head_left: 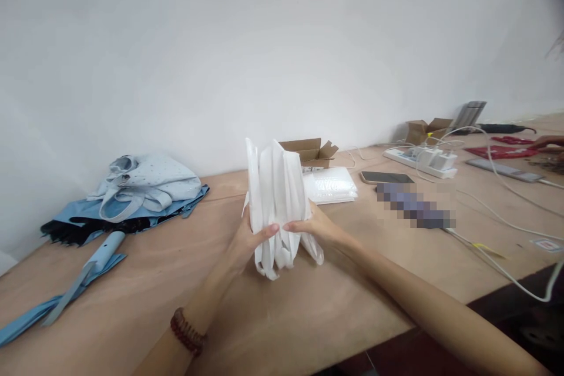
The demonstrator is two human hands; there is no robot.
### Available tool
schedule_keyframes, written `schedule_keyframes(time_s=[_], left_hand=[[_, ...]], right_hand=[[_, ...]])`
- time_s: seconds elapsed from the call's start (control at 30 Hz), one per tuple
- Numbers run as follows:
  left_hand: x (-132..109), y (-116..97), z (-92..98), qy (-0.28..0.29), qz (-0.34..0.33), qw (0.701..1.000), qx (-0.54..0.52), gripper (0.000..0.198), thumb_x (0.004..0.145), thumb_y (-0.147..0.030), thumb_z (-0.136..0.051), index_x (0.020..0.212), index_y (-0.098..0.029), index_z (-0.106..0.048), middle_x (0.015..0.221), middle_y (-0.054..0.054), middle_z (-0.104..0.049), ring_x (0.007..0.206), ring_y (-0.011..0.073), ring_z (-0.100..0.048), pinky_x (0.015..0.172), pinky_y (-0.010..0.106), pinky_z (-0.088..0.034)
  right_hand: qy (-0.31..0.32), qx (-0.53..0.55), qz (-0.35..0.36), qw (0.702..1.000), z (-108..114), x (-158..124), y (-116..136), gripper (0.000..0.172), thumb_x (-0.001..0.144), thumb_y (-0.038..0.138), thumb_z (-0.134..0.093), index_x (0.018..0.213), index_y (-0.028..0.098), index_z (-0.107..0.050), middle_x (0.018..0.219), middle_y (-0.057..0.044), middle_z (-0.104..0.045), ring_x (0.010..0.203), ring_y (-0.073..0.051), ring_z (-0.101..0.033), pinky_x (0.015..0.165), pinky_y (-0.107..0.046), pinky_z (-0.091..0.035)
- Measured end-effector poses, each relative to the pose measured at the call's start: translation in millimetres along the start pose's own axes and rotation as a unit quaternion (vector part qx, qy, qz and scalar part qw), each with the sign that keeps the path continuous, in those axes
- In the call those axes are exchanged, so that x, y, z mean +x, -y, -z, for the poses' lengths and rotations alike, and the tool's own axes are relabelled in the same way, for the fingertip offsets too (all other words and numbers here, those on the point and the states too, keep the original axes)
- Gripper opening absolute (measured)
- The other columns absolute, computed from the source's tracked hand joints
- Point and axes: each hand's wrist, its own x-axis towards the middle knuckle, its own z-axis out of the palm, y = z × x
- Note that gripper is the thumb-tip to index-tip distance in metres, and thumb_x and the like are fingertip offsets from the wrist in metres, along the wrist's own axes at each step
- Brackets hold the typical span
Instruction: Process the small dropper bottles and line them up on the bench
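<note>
White, crinkled sheets (282, 185) bunch upright, slightly fanned, clasped between half-curled left fingers (265, 233) and right fingers (298, 226).

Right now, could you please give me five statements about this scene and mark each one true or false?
1. The left hand and the right hand both hold the white packaging. True.
2. The pale blue cloth lies to the right of both hands. False: it lies to their left.
3. The phone with a dark screen lies on the table. True.
4. The cardboard box just beyond the white packaging is sealed shut. False: its flaps stand open.
5. The power strip has nothing plugged into it. False: white plugs sit in it.
</note>
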Motion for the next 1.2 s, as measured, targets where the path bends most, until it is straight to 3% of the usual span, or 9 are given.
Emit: schedule_keyframes(time_s=[0.1, 0.2, 0.47, 0.67, 0.77, 0.9, 0.97, 1.07, 1.2], left_hand=[[0, -3, -3.8, 0.023, 0.01, 0.999, -0.043, 0.076, 0.067, -0.036, -0.075, 0.133, -0.022, -0.04, 0.128, 0.01, -0.057, 0.118, 0.0302, -0.053, 0.094, 0.043, -0.047], [2, -2, -6.7, 0.004, 0.039, 0.998, -0.057, 0.07, 0.067, -0.03, -0.075, 0.129, -0.02, -0.045, 0.124, 0.011, -0.059, 0.112, 0.0295, -0.057, 0.093, 0.043, -0.048], [6, 3, 3.3, -0.146, -0.013, 0.989, -0.035, 0.064, 0.064, -0.023, -0.074, 0.123, -0.016, -0.051, 0.108, 0.01, -0.067, 0.1, 0.0308, -0.062, 0.085, 0.044, -0.051], [-1, -9, 0.9, -0.026, -0.072, 0.997, -0.018, 0.07, 0.064, -0.039, -0.076, 0.125, -0.017, -0.05, 0.112, 0.012, -0.065, 0.116, 0.032, -0.053, 0.1, 0.047, -0.041], [-2, -7, -6.3, -0.028, -0.069, 0.996, 0.043, 0.078, 0.056, -0.035, -0.081, 0.126, -0.018, -0.049, 0.109, 0.011, -0.066, 0.115, 0.0321, -0.054, 0.1, 0.05, -0.039], [1, -3, -2.1, -0.05, -0.019, 0.999, 0.002, 0.06, 0.062, -0.031, -0.078, 0.117, -0.018, -0.058, 0.099, 0.01, -0.069, 0.103, 0.032, -0.061, 0.092, 0.049, -0.046], [1, -7, 6.4, -0.059, -0.017, 0.997, -0.047, 0.055, 0.063, -0.03, -0.077, 0.113, -0.015, -0.061, 0.103, 0.011, -0.069, 0.106, 0.0324, -0.06, 0.091, 0.047, -0.048], [-1, -21, 18.8, -0.022, -0.002, 0.996, -0.092, 0.053, 0.061, -0.032, -0.077, 0.108, -0.011, -0.064, 0.105, 0.013, -0.068, 0.108, 0.035, -0.058, 0.09, 0.046, -0.049], [-4, -34, 22.6, -0.015, 0.026, 0.995, -0.09, 0.056, 0.057, -0.035, -0.08, 0.105, -0.011, -0.067, 0.1, 0.013, -0.07, 0.105, 0.0364, -0.06, 0.088, 0.045, -0.051]], right_hand=[[0.022, -0.033, 0.008, 0.999, 0, -2, 0, 0.077, 0.061, 0.019, -0.075, 0.13, 0.025, -0.043, 0.117, -0.004, -0.06, 0.113, -0.027, -0.052, 0.095, -0.041, -0.041], [0.015, -0.038, 0.016, 0.999, 0, 0, -2, 0.076, 0.059, 0.018, -0.074, 0.129, 0.025, -0.043, 0.118, -0.004, -0.059, 0.111, -0.027, -0.052, 0.094, -0.041, -0.041], [-0.049, -0.048, 0.003, 0.998, -7, 3, 6, 0.064, 0.061, 0.025, -0.077, 0.119, 0.023, -0.049, 0.113, -0.005, -0.06, 0.109, -0.027, -0.054, 0.093, -0.043, -0.043], [-0.044, -0.099, 0.041, 0.993, -8, 2, -4, 0.059, 0.067, 0.026, -0.072, 0.121, 0.024, -0.048, 0.119, -0.005, -0.057, 0.112, -0.027, -0.052, 0.096, -0.043, -0.041], [-0.039, -0.118, 0.061, 0.99, -11, 1, -11, 0.062, 0.068, 0.024, -0.071, 0.125, 0.025, -0.047, 0.125, -0.005, -0.054, 0.117, -0.027, -0.049, 0.099, -0.043, -0.039], [-0.021, -0.075, 0.047, 0.996, -10, 1, -1, 0.067, 0.063, 0.025, -0.075, 0.124, 0.023, -0.047, 0.124, -0.006, -0.056, 0.115, -0.028, -0.051, 0.097, -0.044, -0.042], [-0.022, -0.03, 0.038, 0.999, -6, 2, 9, 0.058, 0.067, 0.029, -0.074, 0.12, 0.022, -0.051, 0.117, -0.006, -0.06, 0.11, -0.028, -0.055, 0.094, -0.045, -0.044], [-0.041, 0.002, 0.054, 0.998, 2, 4, 23, 0.042, 0.072, 0.034, -0.07, 0.11, 0.021, -0.057, 0.112, -0.006, -0.064, 0.106, -0.027, -0.058, 0.093, -0.045, -0.045], [-0.071, -0.015, 0.074, 0.995, 4, 4, 28, 0.057, 0.067, 0.035, -0.075, 0.119, 0.023, -0.052, 0.122, -0.006, -0.059, 0.114, -0.028, -0.054, 0.094, -0.045, -0.044]])
